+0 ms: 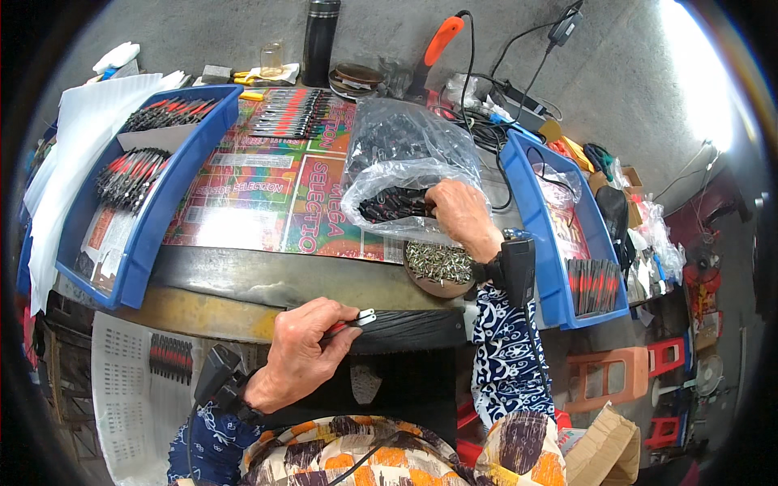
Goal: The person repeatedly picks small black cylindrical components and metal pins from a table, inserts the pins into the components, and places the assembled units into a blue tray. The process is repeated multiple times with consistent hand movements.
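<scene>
Slim red piece with a forked-looking, silvery metal end (365,317): pinched in the left hand (306,350), metal end pointing right, remainder mostly hidden. Clear, crinkled plastic bag (405,171): lying slack, mouth open nearward. Elongated black parts (391,206): heaped loose inside, right hand (463,212) at them.

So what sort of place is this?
Probably a small assembly workshop: the right hand is at a plastic bag of black parts, near a bowl of small metal pieces; blue trays hold many similar red-and-black pieces.
</scene>
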`<state>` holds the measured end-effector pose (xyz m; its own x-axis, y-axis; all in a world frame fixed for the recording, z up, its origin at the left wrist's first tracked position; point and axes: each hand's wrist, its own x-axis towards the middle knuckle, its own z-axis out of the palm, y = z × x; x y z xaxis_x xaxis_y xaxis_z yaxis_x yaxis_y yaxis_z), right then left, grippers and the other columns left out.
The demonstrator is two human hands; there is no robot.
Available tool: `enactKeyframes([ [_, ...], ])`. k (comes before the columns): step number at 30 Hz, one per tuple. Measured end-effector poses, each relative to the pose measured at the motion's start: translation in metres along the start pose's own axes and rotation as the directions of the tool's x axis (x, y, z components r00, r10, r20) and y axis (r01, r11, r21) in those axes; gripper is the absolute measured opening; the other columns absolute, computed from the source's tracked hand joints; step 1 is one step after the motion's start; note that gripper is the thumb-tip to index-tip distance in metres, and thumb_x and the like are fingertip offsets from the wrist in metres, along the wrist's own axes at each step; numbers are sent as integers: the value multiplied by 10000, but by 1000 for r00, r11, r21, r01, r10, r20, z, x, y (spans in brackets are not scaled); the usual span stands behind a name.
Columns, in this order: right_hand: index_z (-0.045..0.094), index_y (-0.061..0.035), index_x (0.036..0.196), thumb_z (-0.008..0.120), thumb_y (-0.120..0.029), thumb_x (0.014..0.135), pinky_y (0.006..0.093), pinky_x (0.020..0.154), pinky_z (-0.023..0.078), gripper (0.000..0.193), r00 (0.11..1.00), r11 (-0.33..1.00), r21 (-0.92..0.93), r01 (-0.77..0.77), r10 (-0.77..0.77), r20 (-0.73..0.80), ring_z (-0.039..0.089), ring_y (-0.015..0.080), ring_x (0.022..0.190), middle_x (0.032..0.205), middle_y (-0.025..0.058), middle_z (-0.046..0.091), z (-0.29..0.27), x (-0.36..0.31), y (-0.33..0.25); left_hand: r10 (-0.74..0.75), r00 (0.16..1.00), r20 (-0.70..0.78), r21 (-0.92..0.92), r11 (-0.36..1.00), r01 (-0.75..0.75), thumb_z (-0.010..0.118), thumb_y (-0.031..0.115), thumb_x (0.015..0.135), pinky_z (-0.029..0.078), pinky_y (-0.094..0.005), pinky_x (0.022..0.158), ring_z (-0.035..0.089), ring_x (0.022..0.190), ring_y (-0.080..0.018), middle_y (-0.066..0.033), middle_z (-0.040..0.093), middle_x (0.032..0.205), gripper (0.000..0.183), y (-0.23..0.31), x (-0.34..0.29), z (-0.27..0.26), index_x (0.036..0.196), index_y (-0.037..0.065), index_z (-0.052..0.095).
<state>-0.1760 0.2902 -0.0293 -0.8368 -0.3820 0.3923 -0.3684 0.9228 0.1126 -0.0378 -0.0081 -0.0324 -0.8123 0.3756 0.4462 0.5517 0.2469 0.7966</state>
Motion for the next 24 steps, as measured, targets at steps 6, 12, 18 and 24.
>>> enactKeyframes([
  [6,649,-7,783,612,-81,765,511,707,506,84,990,998,-20,-67,69,123,645,421,802,813,218,653,-13,8,-4,11,1000,0,10,1000,-11,742,-29,772,491,-292,567,618,622,-197,-127,640,770,180,3,-4,-4,936,-34,667],
  [12,594,42,813,598,-61,720,509,726,465,138,990,978,168,-126,135,-39,606,436,828,840,247,629,-23,-1,-11,20,1000,2,12,1000,-20,742,-19,777,503,-310,575,632,634,-244,-142,641,801,187,8,-8,-7,943,-29,657],
  [18,647,38,961,674,-28,796,344,677,516,180,961,869,485,-94,206,-183,673,253,752,827,151,659,-60,-29,-42,12,1000,6,4,1000,-12,740,-23,780,505,-290,585,635,643,-214,-127,650,795,183,14,-12,-10,945,-30,662],
  [24,672,67,985,656,55,876,250,596,549,111,919,140,971,-196,371,132,694,164,724,863,95,693,-97,-89,-101,9,1000,15,-45,999,-8,748,-13,791,494,-250,592,619,649,-126,-89,658,771,163,24,-18,-9,936,-26,676],
])
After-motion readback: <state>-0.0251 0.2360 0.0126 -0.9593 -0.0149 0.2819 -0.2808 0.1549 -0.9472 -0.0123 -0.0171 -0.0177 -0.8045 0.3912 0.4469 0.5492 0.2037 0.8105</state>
